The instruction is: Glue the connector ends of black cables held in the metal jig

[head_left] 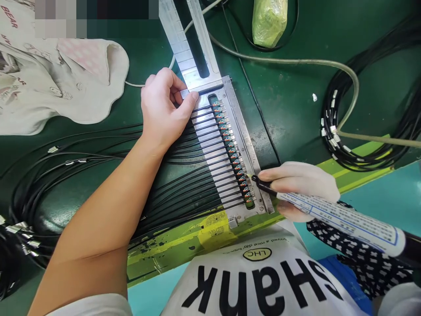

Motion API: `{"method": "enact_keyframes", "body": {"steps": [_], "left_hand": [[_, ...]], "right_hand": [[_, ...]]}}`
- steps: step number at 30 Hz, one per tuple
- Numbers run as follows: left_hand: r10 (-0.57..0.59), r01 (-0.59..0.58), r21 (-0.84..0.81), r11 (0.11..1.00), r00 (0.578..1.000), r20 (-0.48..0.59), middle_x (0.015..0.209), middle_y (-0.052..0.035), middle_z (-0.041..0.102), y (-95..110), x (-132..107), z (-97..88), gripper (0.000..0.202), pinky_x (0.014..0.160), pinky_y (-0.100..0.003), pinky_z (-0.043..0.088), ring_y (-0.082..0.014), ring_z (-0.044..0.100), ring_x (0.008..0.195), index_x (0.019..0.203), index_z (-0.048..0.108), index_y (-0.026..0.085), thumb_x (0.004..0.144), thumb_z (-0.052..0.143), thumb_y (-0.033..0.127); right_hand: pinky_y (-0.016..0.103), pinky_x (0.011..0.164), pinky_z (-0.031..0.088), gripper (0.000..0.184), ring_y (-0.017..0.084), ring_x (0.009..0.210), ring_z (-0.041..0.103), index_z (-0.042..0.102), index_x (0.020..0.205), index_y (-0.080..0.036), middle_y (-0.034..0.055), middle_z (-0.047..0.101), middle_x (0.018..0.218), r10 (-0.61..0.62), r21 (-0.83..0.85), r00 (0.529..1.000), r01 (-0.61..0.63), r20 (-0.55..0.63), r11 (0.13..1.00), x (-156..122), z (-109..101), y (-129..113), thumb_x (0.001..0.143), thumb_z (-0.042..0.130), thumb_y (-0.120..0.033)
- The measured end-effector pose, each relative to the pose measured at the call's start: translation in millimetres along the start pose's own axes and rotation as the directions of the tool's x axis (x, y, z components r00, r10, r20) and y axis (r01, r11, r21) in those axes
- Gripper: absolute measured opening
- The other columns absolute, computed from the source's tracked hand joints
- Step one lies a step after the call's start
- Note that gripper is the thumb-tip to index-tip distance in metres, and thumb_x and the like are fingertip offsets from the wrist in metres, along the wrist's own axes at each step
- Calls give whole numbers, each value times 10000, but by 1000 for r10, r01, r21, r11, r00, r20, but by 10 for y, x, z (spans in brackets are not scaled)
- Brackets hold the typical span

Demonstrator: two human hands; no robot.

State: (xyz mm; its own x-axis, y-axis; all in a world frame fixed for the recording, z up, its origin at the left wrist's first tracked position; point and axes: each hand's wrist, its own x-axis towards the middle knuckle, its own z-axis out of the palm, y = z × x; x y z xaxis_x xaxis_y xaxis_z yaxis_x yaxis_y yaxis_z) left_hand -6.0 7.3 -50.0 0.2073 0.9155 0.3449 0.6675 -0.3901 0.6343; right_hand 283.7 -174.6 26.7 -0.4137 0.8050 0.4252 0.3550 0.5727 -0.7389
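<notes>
My left hand (167,105) pinches the upper left edge of a metal cable fixture (210,169), its thumb on top by the hinge. Slim black cables (194,173) lie side by side across the plate. Their ends, with small green boards and metal connectors (234,151), line up over a long slot. In my right hand (305,186) is a thick white pen (342,221) with a black tip and a printed label. The tip hovers at or just above the fixture's right rail, near the lower connectors; contact cannot be made out. The slotted metal lid (205,44) is swung up and away.
Coiled black cables (24,202) lie at left, and another coil (329,118) at right. A white printed cloth (92,87) is at upper left. A green wrapped bundle (269,22) and a grey cord (279,59) lie beyond the fixture. Yellow-green tape (171,245) edges the table.
</notes>
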Motion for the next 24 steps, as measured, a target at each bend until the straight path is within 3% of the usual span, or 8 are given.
{"method": "enact_keyframes", "body": {"steps": [4, 8, 20, 24], "left_hand": [[20, -20, 20, 1000, 1000, -4, 722, 41, 492, -4, 2, 0, 252, 777, -349, 433, -125, 517, 704, 855, 541, 192, 761, 774, 171], [25, -25, 31, 999, 1000, 1, 717, 43, 503, 20, 8, -10, 251, 755, -336, 427, -115, 496, 687, 839, 540, 186, 747, 771, 155], [-9, 9, 5, 1000, 1000, 23, 732, 39, 467, 13, 1, -15, 257, 849, -403, 461, -138, 545, 759, 865, 540, 188, 768, 778, 171], [1, -1, 10, 1000, 1000, 8, 726, 41, 488, 10, 1, -13, 251, 802, -375, 460, -121, 513, 714, 866, 556, 190, 760, 782, 211]], "right_hand": [[303, 731, 646, 174, 197, 919, 770, 662, 998, -180, 120, 779, 1063, 9, -32, 998, -7, 60, 999, 57, 20, 8, 867, 684, -294], [303, 755, 655, 167, 203, 917, 774, 667, 988, -164, 145, 781, 1030, 11, -18, 1000, -11, 27, 1000, 110, 32, 15, 863, 685, -273], [297, 745, 636, 170, 189, 896, 770, 669, 988, -179, 107, 786, 1045, 20, -10, 999, -20, 26, 1000, 57, 33, 10, 871, 680, -302], [296, 717, 630, 168, 188, 886, 769, 671, 1004, -193, 93, 785, 1050, 16, 2, 1000, -16, 20, 1000, 41, 40, 23, 844, 687, -241]]}}
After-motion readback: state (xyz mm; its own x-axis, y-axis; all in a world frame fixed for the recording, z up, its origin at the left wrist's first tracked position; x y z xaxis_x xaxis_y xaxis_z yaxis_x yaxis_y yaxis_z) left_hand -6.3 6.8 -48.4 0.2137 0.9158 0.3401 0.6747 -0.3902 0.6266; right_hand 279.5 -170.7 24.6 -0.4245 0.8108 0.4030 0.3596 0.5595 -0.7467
